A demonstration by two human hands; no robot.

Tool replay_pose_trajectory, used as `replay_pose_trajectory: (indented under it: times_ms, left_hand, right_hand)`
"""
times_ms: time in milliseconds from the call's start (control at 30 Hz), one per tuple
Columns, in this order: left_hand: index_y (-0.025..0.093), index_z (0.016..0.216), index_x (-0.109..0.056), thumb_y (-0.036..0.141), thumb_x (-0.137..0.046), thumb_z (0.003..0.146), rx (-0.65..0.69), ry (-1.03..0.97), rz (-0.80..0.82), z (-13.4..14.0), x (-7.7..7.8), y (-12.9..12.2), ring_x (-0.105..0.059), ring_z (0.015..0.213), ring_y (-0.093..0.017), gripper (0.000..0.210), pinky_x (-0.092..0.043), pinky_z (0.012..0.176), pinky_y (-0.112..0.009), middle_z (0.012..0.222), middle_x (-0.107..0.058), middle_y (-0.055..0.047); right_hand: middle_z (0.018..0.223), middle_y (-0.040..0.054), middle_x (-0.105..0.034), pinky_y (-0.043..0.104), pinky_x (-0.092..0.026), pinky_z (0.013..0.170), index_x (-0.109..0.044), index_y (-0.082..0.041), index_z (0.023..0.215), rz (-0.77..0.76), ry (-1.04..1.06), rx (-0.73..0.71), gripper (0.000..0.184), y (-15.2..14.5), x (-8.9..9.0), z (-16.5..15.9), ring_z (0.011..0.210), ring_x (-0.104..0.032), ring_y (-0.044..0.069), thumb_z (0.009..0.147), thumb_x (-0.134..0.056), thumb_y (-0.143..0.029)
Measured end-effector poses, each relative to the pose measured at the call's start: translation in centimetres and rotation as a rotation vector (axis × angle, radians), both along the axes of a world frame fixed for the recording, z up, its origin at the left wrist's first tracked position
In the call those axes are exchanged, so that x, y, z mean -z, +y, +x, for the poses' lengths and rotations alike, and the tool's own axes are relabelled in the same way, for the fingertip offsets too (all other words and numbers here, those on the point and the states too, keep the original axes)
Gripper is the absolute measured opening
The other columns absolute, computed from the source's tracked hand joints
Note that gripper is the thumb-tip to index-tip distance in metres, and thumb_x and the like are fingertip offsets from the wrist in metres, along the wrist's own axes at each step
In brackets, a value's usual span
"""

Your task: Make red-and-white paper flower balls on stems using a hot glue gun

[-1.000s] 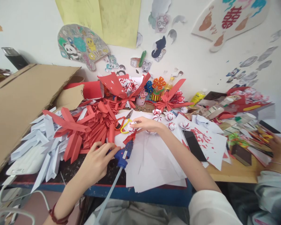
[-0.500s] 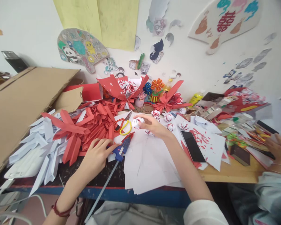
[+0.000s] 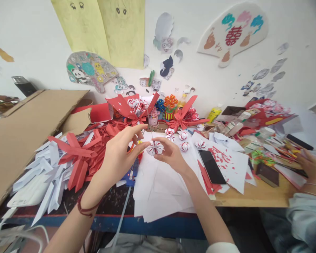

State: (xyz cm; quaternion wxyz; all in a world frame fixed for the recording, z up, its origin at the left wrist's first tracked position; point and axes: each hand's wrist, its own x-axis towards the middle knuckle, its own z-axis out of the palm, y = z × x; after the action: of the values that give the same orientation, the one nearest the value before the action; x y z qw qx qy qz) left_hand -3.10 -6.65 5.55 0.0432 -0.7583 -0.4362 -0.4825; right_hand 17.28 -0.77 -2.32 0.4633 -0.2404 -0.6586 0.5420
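Note:
My right hand pinches a white and red folded paper flower between thumb and fingers, above the white sheets. Close on its left is my left hand, with the index finger raised apart from the thumb. The left thumb tip meets or nearly meets the flower's edge. Below the left hand lies a blue glue gun, partly covered. Scissors behind that hand are mostly hidden. More paper flowers rest just beyond my right hand.
Red folded strips and white folded strips are heaped at left by cardboard. White sheets lie in front. A phone sits at right, near another person's hand. Red-wrapped bouquets stand behind.
My left hand has left the glue gun and risen beside the paper flower. The right hand has brought the flower slightly lower and nearer. The view has tilted up.

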Motion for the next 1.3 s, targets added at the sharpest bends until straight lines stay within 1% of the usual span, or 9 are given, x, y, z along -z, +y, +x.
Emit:
replay_pose_trajectory:
  times_ms: [167, 267, 400, 433, 533, 700, 967, 1167, 1300]
  left_hand:
    - [0.018, 0.128, -0.06, 0.024, -0.069, 0.094, 0.054, 0.045, 0.024, -0.1, 0.6, 0.9, -0.061, 0.074, -0.008, 0.036, -0.05, 0.075, -0.019, 0.093, -0.069, 0.0]
    - [0.016, 0.124, -0.062, 0.028, -0.073, 0.091, 0.091, 0.145, 0.103, 0.2, 0.0, 1.5, -0.065, 0.077, -0.011, 0.037, -0.05, 0.076, -0.021, 0.091, -0.071, -0.001]
    - [0.017, 0.099, -0.068, 0.018, -0.067, 0.095, 0.103, 0.219, 0.261, 1.0, -1.5, 2.9, -0.069, 0.078, -0.012, 0.005, -0.051, 0.074, -0.022, 0.088, -0.074, -0.002]
    - [0.017, 0.095, -0.068, 0.017, -0.065, 0.095, 0.108, 0.233, 0.276, 1.1, -1.7, 3.3, -0.069, 0.078, -0.012, 0.003, -0.051, 0.073, -0.022, 0.087, -0.075, -0.002]
    - [0.017, 0.091, -0.068, 0.016, -0.064, 0.096, 0.146, 0.252, 0.24, 1.3, -1.8, 4.5, -0.069, 0.072, -0.011, 0.006, -0.05, 0.068, -0.02, 0.083, -0.075, 0.0]
    - [0.017, 0.09, -0.069, 0.019, -0.06, 0.098, 0.201, 0.293, 0.171, 1.3, -1.0, 5.7, -0.068, 0.066, -0.011, 0.012, -0.046, 0.061, -0.02, 0.076, -0.074, 0.001]
    - [0.016, 0.089, -0.068, 0.02, -0.048, 0.102, 0.166, 0.429, 0.056, 0.8, -0.9, 5.6, -0.063, 0.059, -0.012, 0.025, -0.041, 0.056, -0.023, 0.069, -0.069, -0.002]
    - [0.014, 0.09, -0.068, 0.018, -0.049, 0.099, 0.152, 0.576, 0.004, 0.8, -0.8, 5.7, -0.061, 0.058, -0.015, 0.022, -0.037, 0.055, -0.025, 0.066, -0.065, -0.002]
    - [0.015, 0.092, -0.068, 0.017, -0.047, 0.1, 0.127, 0.61, -0.002, 1.1, -0.8, 5.6, -0.063, 0.062, -0.016, 0.023, -0.036, 0.056, -0.026, 0.069, -0.065, -0.002]
  right_hand:
    - [0.129, 0.0053, -0.065, 0.032, -0.052, 0.095, -0.067, -0.031, 0.122, -0.005, -0.029, 0.043, 0.051, 1.0, 1.1, 0.2, 0.124, -0.059, 0.023, 0.075, -0.086, -0.039]
    - [0.129, 0.0052, -0.065, 0.033, -0.052, 0.097, -0.067, -0.032, 0.122, 0.025, -0.019, 0.043, 0.05, 1.7, 1.2, 0.0, 0.125, -0.059, 0.023, 0.076, -0.086, -0.038]
    - [0.129, 0.0052, -0.066, 0.034, -0.052, 0.099, -0.067, -0.031, 0.121, 0.033, 0.022, 0.08, 0.049, 2.7, 1.4, -0.4, 0.126, -0.059, 0.023, 0.076, -0.086, -0.038]
    - [0.129, 0.0049, -0.066, 0.034, -0.052, 0.1, -0.067, -0.031, 0.121, 0.034, 0.034, 0.088, 0.048, 2.9, 1.5, -0.5, 0.125, -0.059, 0.023, 0.076, -0.086, -0.037]
    - [0.127, 0.003, -0.066, 0.034, -0.052, 0.102, -0.067, -0.033, 0.119, 0.034, 0.096, 0.111, 0.047, 3.5, 2.5, -0.8, 0.122, -0.061, 0.02, 0.077, -0.086, -0.032]
    - [0.128, 0.0034, -0.065, 0.034, -0.053, 0.1, -0.067, -0.032, 0.117, 0.013, 0.122, 0.183, 0.046, 3.9, 4.1, -1.1, 0.12, -0.062, 0.021, 0.075, -0.087, -0.032]
    - [0.131, 0.0052, -0.064, 0.035, -0.053, 0.097, -0.065, -0.03, 0.121, 0.024, -0.026, 0.253, 0.049, 3.6, 5.1, -1.3, 0.119, -0.061, 0.022, 0.077, -0.084, -0.038]
    - [0.128, 0.0054, -0.065, 0.034, -0.052, 0.094, -0.065, -0.029, 0.119, 0.028, -0.093, 0.28, 0.047, 3.2, 5.8, -1.4, 0.119, -0.061, 0.022, 0.077, -0.083, -0.039]
    - [0.125, 0.0053, -0.066, 0.033, -0.053, 0.089, -0.065, -0.029, 0.119, 0.039, -0.094, 0.303, 0.048, 3.1, 5.8, -1.3, 0.115, -0.062, 0.022, 0.076, -0.084, -0.039]
